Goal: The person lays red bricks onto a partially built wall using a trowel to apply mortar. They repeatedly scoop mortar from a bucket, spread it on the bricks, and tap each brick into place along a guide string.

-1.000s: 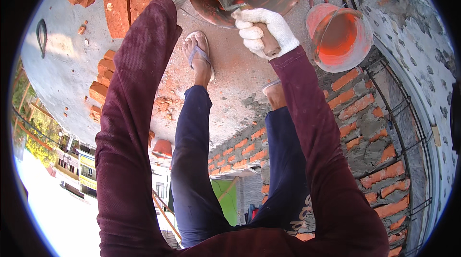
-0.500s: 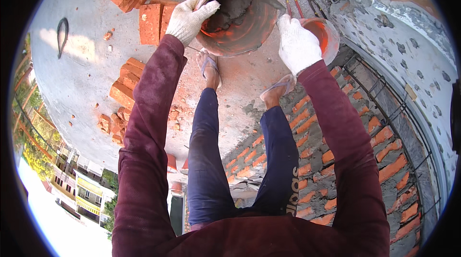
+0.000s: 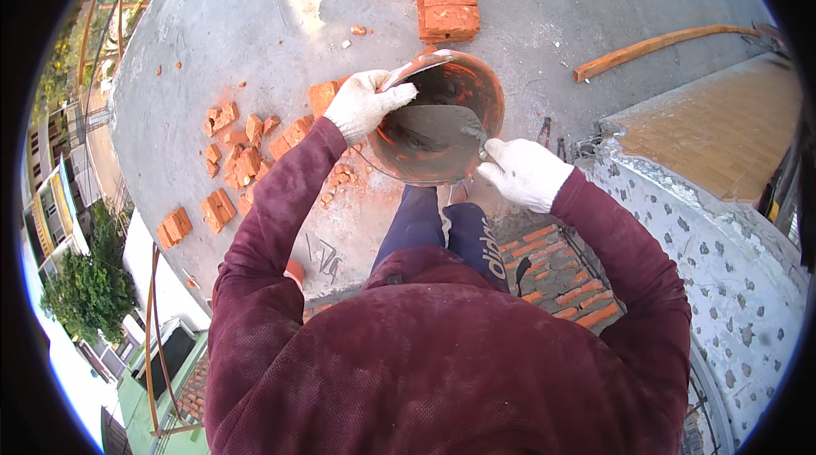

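Note:
An orange bucket (image 3: 486, 91), its inside smeared with grey mortar, is tilted in front of me with its mouth toward me. My left hand (image 3: 370, 104), in a white knit glove, grips the rim on the left, thumb over the edge. In the matching glove, my right hand (image 3: 525, 173) is closed around the handle end of a trowel at the bucket's right side. The trowel's blade (image 3: 429, 125), coated in grey mortar, reaches across the inside of the bucket. Most of its handle is hidden by my fingers.
A brick stack (image 3: 449, 13) stands beyond the bucket. Broken bricks (image 3: 245, 164) lie to the left. At the right are a wooden strip (image 3: 654, 49), hand tools (image 3: 545, 129) and a speckled low wall (image 3: 705, 260). Brickwork (image 3: 565, 276) with mortar joints runs near my legs.
My view has swung, showing more floor ahead and on the left. Inside the bucket, the trowel blade has moved from the upper right side to across the middle. Both hands keep their grips.

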A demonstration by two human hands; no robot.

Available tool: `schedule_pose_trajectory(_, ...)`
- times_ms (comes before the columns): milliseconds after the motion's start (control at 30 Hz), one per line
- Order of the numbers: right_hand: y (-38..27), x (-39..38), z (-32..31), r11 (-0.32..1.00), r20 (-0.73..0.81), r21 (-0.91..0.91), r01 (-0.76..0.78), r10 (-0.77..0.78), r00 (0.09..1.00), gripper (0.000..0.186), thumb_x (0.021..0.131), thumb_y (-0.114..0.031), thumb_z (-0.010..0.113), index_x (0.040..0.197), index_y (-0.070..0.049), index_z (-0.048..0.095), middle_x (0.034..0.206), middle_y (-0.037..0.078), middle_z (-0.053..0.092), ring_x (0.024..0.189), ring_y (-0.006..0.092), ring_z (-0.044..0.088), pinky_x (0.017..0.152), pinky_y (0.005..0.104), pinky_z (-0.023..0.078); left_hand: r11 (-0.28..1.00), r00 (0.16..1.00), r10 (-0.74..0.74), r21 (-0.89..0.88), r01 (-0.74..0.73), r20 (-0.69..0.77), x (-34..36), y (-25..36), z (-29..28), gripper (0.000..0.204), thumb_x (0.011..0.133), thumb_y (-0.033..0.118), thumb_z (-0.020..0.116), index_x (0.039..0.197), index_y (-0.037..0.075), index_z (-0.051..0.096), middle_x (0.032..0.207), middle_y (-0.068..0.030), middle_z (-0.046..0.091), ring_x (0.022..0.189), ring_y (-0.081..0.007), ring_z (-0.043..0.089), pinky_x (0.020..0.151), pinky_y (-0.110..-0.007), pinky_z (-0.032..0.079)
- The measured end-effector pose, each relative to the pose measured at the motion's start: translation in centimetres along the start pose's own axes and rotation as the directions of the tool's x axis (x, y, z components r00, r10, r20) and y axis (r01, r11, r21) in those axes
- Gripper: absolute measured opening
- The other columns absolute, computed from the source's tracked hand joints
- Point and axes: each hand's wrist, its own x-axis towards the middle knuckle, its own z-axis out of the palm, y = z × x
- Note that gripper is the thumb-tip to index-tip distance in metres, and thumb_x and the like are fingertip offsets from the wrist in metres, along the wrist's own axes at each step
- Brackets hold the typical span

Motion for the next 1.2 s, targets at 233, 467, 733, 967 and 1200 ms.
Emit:
schedule_pose_trajectory(233, -9.2, 6.1, -6.7, 0.782, -0.114, -0.545, 0.303, -0.427, 0.897, 0.025, 0.092, -0.015, 0.058, 0.106, 0.005, 0.06, 0.086, 0.021, 0.069, 0.077, 0.0374, 0.071, 0.071, 0.0435, 0.059, 0.956, 0.907, -0.006, -0.268, -0.118, -0.42, -13.3, -4.3, -5.2, 0.036, 0.093, 0.037, 0.076, 0.096, 0.001, 0.071, 0.081, -0.0013, 0.067, 0.073, -0.0078, 0.06, 0.068, -0.029, 0.052)
schedule_pose_trajectory(467, -18.8, 15.1, -4.3, 0.606, 0.105, -0.632, 0.484, -0.551, 0.828, 0.023, 0.09, -0.01, 0.059, 0.109, 0.003, 0.06, 0.093, 0.02, 0.07, 0.084, 0.0347, 0.072, 0.074, 0.0385, 0.058, 0.99, 0.697, 0.108, 0.141, -0.01, -0.709, -27.1, -5.0, -7.7, 0.041, 0.084, 0.047, 0.069, 0.101, 0.01, 0.075, 0.098, -0.0167, 0.074, 0.095, -0.0374, 0.069, 0.086, -0.046, 0.053)
schedule_pose_trajectory(733, -36.9, 11.8, 4.7, 0.968, 0.82, -0.038, 0.249, -0.112, 0.561, 0.029, 0.083, -0.005, 0.069, 0.109, 0.002, 0.058, 0.069, 0.0, 0.053, 0.048, 0.0089, 0.051, 0.038, 0.0276, 0.04, 0.993, 0.416, 0.008, 0.055, 0.102, -0.91, -44.8, -16.3, -5.2, 0.033, 0.078, 0.034, 0.068, 0.1, 0.011, 0.074, 0.1, -0.0165, 0.073, 0.097, -0.0347, 0.07, 0.087, -0.044, 0.054)
schedule_pose_trajectory(967, -53.7, 9.0, 19.1, 0.84, 0.796, 0.206, 0.502, -0.442, 0.413, 0.02, 0.088, -0.013, 0.067, 0.102, -0.004, 0.056, 0.074, 0.005, 0.056, 0.059, 0.0182, 0.058, 0.052, 0.0315, 0.05, 0.938, 0.084, -0.231, -0.245, -0.244, -0.969, -61.4, -30.7, -2.2, 0.043, 0.089, 0.028, 0.075, 0.125, 0.005, 0.07, 0.118, -0.006, 0.072, 0.109, -0.0157, 0.064, 0.097, -0.034, 0.05)
schedule_pose_trajectory(1200, -71.3, 5.8, 20.9, -0.409, 0.578, -0.442, 0.798, -0.811, -0.096, 0.033, 0.084, -0.005, 0.062, 0.116, -0.003, 0.052, 0.084, 0.013, 0.06, 0.07, 0.0291, 0.068, 0.059, 0.0389, 0.055, 0.823, -0.14, -0.557, -0.522, -0.222, -0.819, -76.2, -36.7, -2.6, 0.04, 0.091, 0.044, 0.076, 0.085, 0.006, 0.064, 0.075, 0.0006, 0.058, 0.076, -0.0095, 0.057, 0.073, -0.031, 0.049)
